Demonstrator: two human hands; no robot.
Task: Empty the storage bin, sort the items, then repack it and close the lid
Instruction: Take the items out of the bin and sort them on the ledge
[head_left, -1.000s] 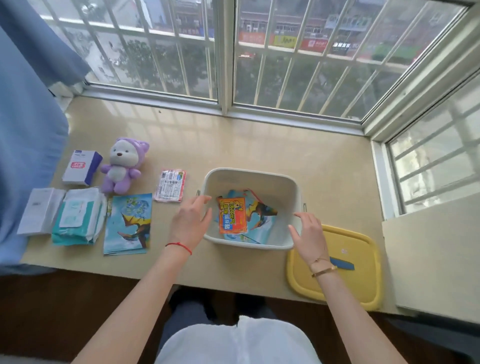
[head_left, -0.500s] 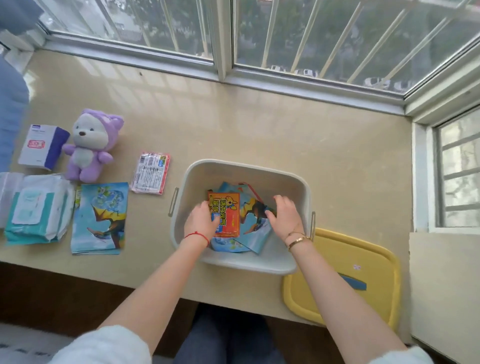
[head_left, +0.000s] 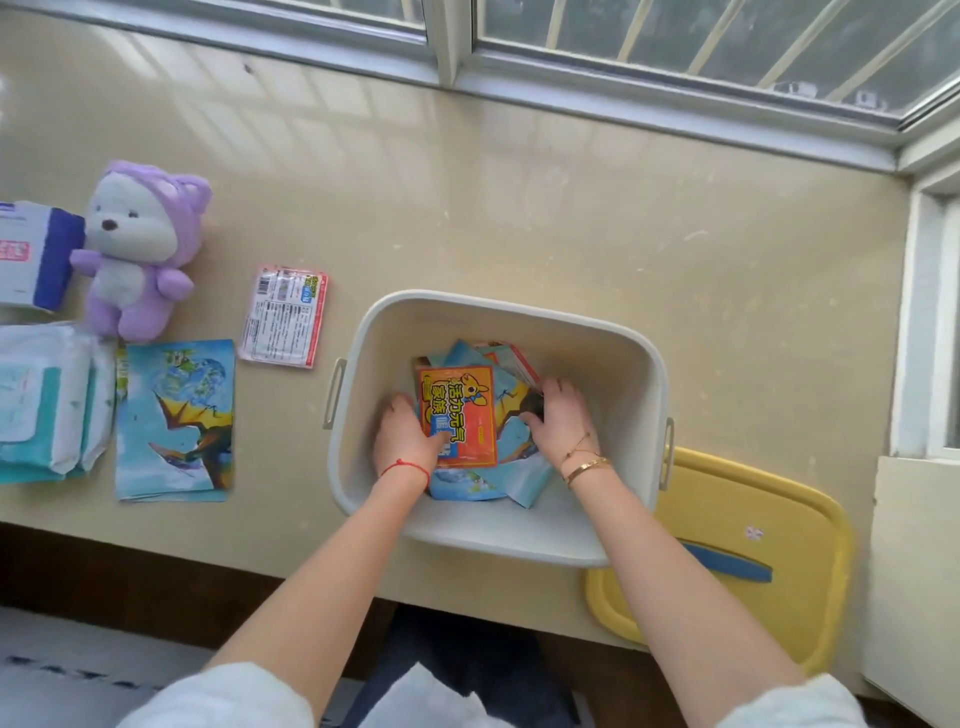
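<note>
**Storage bin** (head_left: 498, 535): cream plastic, open-topped, with side handles. It stands at the near edge of the counter (head_left: 519, 208), close enough for both arms to reach straight down into it.

**Contents of bin:**
- One orange sachet (head_left: 457, 415) with printed characters, lying on top.
- Several blue illustrated packets (head_left: 483, 480), fanned loosely beneath it and tilted against one another. Their exact count cannot be told.

**Hands:** both are inside the bin and flank the pile, apparently to gather it as one stack.
- Left hand (head_left: 402, 434), at 9 o'clock of the pile: the thumb lies over the orange sachet's edge and the fingers are tucked beside it, gripping that sachet.
- Right hand (head_left: 561, 415), at 3 o'clock: the fingers curl down onto the blue packets. Whether they grasp or only press cannot be told.

**Yellow lid** (head_left: 753, 597): off the bin, blue handle facing up, lying flat at 4 o'clock. The bin's corner overlaps it, and it is within reach for closing.

**Sorted out on counter**, well apart at 9 to 10 o'clock of the bin, apparently grouped by kind:
- White-and-red sachet (head_left: 284, 314)
- Blue illustrated packet stack (head_left: 175, 421)
- Purple plush toy (head_left: 140, 244)
- White-and-blue box (head_left: 36, 257)
- Teal wipes packs (head_left: 47, 400)
</note>
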